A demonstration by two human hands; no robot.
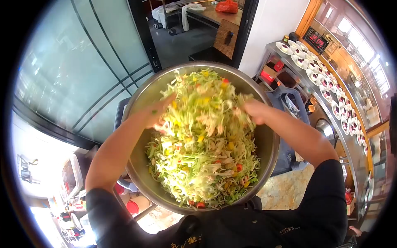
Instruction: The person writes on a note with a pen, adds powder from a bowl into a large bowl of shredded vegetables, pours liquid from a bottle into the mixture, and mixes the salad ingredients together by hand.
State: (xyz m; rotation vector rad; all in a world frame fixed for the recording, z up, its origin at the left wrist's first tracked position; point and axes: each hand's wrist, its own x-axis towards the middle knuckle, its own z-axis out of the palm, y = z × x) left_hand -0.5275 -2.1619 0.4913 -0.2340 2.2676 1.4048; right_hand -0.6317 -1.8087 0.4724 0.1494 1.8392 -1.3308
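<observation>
A large steel bowl (271, 153) sits in front of me, filled with shredded salad (202, 165) of pale green strips with yellow and red pieces. My left hand (161, 113) is in the bowl at the left side of a raised mound, its fingers blurred and partly covered by shreds. Opposite it, my right hand (254, 110) presses into the mound from the right, fingertips hidden in the strips. Between them the two hands hold up a heap of the salad, smeared by motion. Some shreds lie up against the far wall of the bowl.
Under the bowl is a dark grey plastic cart (285, 153). Along the right runs a steel counter (308, 93) with many small white plates (312, 76) of dark-topped food. A frosted glass door (82, 62) stands at left, and a doorway opens ahead. A lidded tub (138, 205) is low at left.
</observation>
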